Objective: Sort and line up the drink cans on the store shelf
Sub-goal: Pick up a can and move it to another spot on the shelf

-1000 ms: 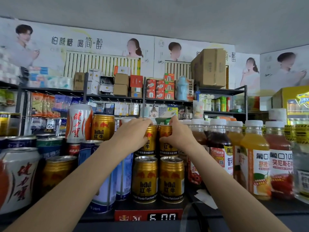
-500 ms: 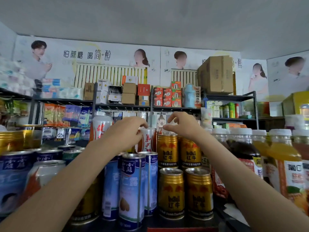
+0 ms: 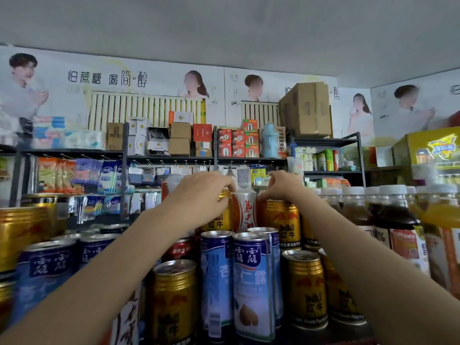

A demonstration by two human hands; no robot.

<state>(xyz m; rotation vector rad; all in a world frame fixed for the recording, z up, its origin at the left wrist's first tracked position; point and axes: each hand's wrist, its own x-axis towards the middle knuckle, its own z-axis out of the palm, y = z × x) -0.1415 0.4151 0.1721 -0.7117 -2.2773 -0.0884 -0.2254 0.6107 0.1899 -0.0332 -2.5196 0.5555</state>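
Drink cans stand in two tiers on the shelf. My left hand [image 3: 201, 192] curls over the top of a gold Red Bull can [image 3: 222, 217] in the upper tier. My right hand [image 3: 281, 186] pinches the rim of another gold Red Bull can [image 3: 282, 220] to the right of it. A white-and-red can [image 3: 245, 212] stands between these two. In front and lower are tall blue-and-white cans [image 3: 251, 282] and more gold cans [image 3: 174, 302], one of them at the right [image 3: 306, 290].
Juice and tea bottles [image 3: 393, 212] with white caps crowd the shelf's right side. More blue cans [image 3: 47, 267] and a gold can [image 3: 20, 235] fill the left. Behind stand dark racks [image 3: 169, 158] of boxes and hanging packets.
The view has swung so the cans sit further right and closer. Both hands stay on top-tier can tops, and the white-and-red can now shows between them.
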